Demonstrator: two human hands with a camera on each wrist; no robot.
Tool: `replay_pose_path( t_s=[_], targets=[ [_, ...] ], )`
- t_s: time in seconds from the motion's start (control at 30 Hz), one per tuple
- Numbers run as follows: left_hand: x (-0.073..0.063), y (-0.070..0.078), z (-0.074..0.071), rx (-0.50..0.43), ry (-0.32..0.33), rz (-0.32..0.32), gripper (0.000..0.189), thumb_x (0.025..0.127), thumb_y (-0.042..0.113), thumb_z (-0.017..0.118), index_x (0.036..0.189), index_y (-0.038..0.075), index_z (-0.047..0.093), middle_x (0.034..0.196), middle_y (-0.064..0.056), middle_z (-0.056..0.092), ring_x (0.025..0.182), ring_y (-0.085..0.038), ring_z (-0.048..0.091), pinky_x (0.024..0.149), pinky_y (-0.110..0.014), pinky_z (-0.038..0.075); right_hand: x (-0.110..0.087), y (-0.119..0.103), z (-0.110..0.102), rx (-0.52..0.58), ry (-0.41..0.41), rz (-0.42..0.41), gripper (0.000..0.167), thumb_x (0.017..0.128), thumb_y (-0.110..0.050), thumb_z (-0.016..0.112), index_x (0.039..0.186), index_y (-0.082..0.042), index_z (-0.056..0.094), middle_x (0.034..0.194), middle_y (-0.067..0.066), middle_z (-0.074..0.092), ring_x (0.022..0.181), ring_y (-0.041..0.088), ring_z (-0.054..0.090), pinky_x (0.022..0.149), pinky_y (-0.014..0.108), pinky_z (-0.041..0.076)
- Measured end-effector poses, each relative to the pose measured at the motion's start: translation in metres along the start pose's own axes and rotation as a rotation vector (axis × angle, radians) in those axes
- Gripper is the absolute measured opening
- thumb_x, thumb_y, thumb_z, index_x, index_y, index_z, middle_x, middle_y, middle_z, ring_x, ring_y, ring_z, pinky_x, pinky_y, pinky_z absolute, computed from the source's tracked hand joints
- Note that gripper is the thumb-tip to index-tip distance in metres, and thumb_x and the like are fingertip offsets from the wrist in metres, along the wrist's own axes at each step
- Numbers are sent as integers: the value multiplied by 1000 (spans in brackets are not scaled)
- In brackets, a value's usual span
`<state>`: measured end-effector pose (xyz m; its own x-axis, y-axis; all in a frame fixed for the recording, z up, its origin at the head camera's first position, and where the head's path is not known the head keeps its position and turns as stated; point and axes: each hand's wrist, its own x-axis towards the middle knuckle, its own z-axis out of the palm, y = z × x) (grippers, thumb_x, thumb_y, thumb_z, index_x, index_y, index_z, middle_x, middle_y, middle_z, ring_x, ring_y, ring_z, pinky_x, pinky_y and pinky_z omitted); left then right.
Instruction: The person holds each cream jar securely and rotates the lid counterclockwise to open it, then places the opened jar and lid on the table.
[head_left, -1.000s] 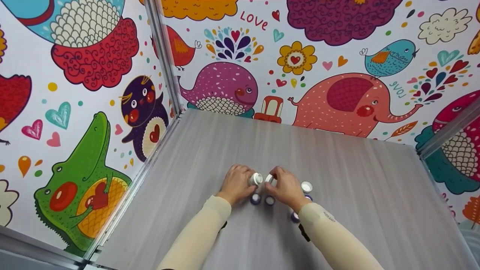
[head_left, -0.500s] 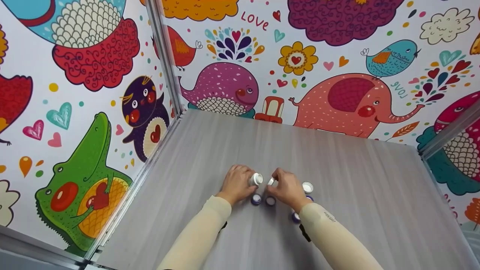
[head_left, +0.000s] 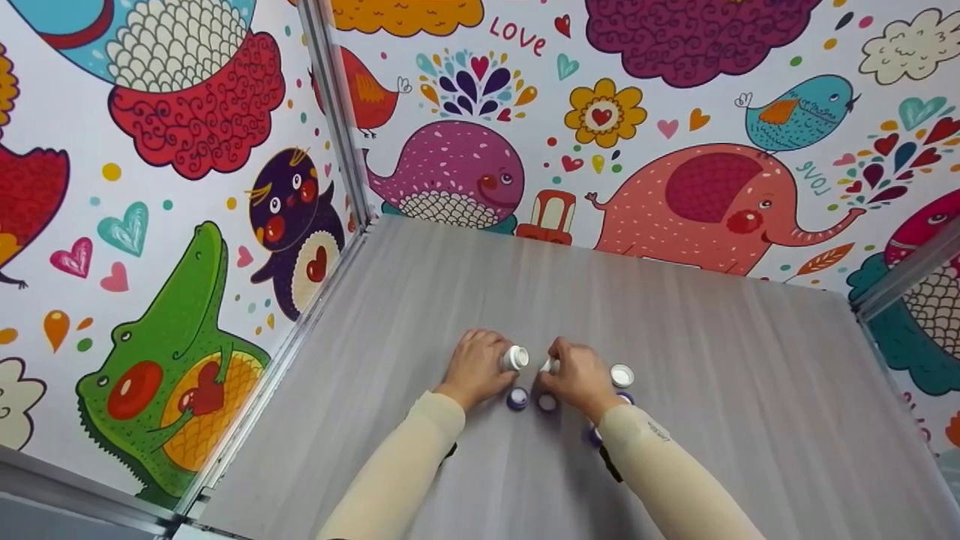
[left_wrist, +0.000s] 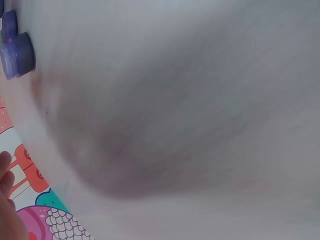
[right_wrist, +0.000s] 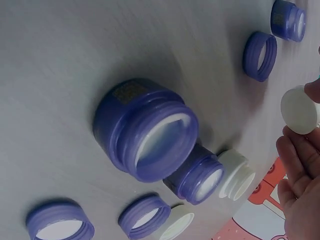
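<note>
A small white jar (head_left: pixel 516 358) with a bare threaded neck is gripped by my left hand (head_left: pixel 474 369), its mouth tilted toward the right. My right hand (head_left: pixel 582 376) pinches a round white lid (right_wrist: pixel 299 110), a short gap away from the jar. In the head view the fingers hide most of that lid. Just below the hands, an uncapped purple jar (head_left: pixel 517 398) and a purple lid (head_left: pixel 547 403) rest on the table. The left wrist view catches only a few fingers (left_wrist: pixel 7 182) at its left edge; the held jar is out of sight there.
Beside and beneath my right wrist are a large open purple jar (right_wrist: pixel 145 130), a smaller purple jar (right_wrist: pixel 195 175) and a white jar (right_wrist: pixel 237 175). Two purple lids (right_wrist: pixel 60 222) and a white lid (right_wrist: pixel 176 222) lie near them. Patterned walls (head_left: pixel 450 180) border the grey table (head_left: pixel 420 262).
The white lid has turned in my right fingers, so less of it shows in the head view. The left hand keeps the white jar in nearly the same place. The head view has shifted slightly.
</note>
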<state>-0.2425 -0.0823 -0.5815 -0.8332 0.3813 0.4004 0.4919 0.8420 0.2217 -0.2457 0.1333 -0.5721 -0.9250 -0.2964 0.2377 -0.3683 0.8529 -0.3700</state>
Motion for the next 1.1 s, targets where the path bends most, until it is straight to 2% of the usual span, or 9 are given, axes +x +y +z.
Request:
replay_pose_path(
  t_s=[0.13,0.37,0.63,0.8,0.9,1.1],
  targets=[
    [0,-1,0,-9,-2,-4,39,75,36,80,104,10,75,104,-1,70,103,-21,62,100,-36,39,1,1,0,-15,-13,7,30,73,-25,77,94,-10,62,76,2,62,68,21,57,64,41,49],
    [0,0,-1,-2,-14,-5,39,76,37,79,105,11,75,104,0,69,104,-21,61,103,-35,37,0,2,4,-44,10,-32,31,76,-25,83,94,-9,63,76,5,64,71,24,61,65,44,50],
    [0,-1,-2,8,-19,-11,38,77,38,79,104,11,75,104,1,69,103,-20,61,102,-35,38,0,1,8,-39,-13,-2,32,76,-22,85,96,-9,63,77,4,63,72,24,61,66,43,50],
    [-2,-2,-2,-6,-34,-26,38,77,38,79,104,11,75,104,1,69,103,-20,61,103,-35,38,1,0,7,-48,-26,-3,35,74,-22,86,100,-9,66,82,5,67,78,27,64,72,45,51],
    [-3,-3,-1,-10,-21,-21,37,76,37,79,103,11,75,103,1,69,103,-21,62,102,-35,38,3,0,8,-62,-35,-16,37,73,-21,86,103,-7,69,87,6,70,83,29,65,76,45,51],
    [-5,-4,-2,-7,-28,-20,38,76,37,79,104,11,75,104,0,69,104,-21,62,103,-36,37,4,2,7,-113,-34,-72,37,70,-17,83,104,-6,75,90,7,74,86,33,66,85,47,50]
  ],
)
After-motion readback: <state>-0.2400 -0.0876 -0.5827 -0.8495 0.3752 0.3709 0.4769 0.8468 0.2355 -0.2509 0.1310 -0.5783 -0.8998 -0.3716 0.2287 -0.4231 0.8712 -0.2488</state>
